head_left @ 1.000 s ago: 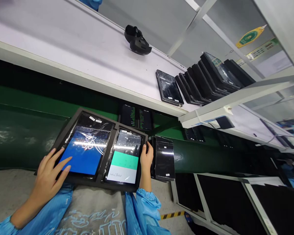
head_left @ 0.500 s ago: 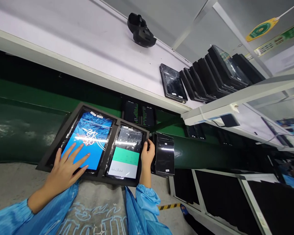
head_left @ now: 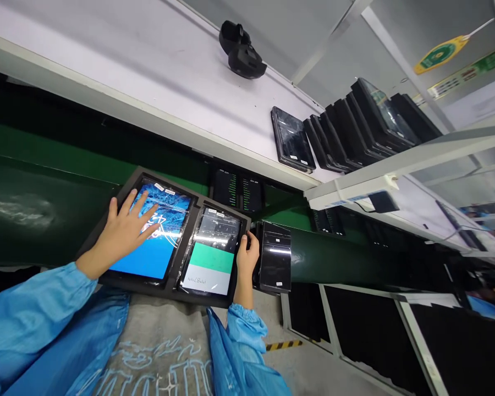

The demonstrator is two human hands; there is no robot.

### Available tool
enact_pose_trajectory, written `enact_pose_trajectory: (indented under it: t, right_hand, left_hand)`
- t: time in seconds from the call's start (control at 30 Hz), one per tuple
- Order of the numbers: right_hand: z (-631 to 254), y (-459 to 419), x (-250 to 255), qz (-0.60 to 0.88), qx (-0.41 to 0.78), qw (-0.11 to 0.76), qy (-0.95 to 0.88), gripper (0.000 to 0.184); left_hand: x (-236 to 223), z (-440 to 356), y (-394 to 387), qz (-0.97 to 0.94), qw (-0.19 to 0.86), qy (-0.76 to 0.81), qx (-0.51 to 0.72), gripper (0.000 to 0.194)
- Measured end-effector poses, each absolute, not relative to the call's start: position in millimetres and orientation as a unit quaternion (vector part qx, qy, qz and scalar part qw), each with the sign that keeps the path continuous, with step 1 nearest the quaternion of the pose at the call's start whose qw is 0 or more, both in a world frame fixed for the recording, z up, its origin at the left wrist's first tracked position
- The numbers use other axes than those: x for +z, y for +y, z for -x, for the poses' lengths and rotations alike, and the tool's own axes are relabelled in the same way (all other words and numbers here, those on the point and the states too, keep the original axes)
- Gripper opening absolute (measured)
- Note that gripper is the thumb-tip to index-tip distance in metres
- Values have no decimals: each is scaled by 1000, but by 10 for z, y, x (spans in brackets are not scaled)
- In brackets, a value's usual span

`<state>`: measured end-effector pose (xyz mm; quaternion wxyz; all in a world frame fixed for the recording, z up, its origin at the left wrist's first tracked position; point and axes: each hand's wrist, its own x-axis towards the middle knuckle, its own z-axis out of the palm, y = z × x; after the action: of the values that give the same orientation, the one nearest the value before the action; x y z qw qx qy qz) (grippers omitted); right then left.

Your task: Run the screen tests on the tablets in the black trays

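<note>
Lowest in the frame are the blue sleeves [head_left: 33,324] and a grey printed shirt; above them a dark tray [head_left: 177,286] lies tilted at centre left, holding two plastic-wrapped tablets side by side. The left hand [head_left: 126,234] lies flat, fingers spread wide, on the blue-screen tablet [head_left: 154,242] in the tray's left bay, gripping nothing; half a second ago it lay lower on that screen, and a second ago only its fingertips touched the bottom corner, so it has slid up and across the glass, now covering the upper left part; I judge this a swipe or press on the lit screen, with the tablet staying seated in its bay. The right hand [head_left: 247,258] is closed on the tray's right edge, thumb on top, beside the green-screen tablet [head_left: 210,258]; it has kept that grip, steadying the tray. Just right of it another dark tablet [head_left: 275,258] lies on the green conveyor [head_left: 33,214], which runs across the middle of the frame. Further up, the pale shelf [head_left: 148,71] carries a black object [head_left: 241,52] at top centre and a row of leaning tablets [head_left: 355,129] toward the upper right; a yellow-green sign [head_left: 439,54] hangs at the top right corner.
</note>
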<state>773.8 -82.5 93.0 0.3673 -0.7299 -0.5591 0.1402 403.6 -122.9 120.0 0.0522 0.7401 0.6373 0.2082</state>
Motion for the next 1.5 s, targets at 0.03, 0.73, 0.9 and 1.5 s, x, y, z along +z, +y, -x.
enact_pose_trajectory:
  t: [0.03, 0.73, 0.9, 1.5]
  right_hand:
    - [-7737, -834, 930, 731, 139, 367, -559, 48]
    - [-6945, -2021, 1008, 572, 159, 251, -765, 30]
    - [-6933, -1949, 981, 592, 158, 250, -750, 33]
    - [-6938, -1430, 1118, 608, 127, 232, -748, 36]
  left_hand:
    - [1198, -3988, -1251, -746, 61, 631, 202, 49]
    - [1095, -3775, -2370, -629, 50, 682, 369, 34]
    - [1074, -3811, -2245, -655, 59, 674, 336, 25]
    - [1061, -3780, -1519, -724, 46, 624, 290, 32]
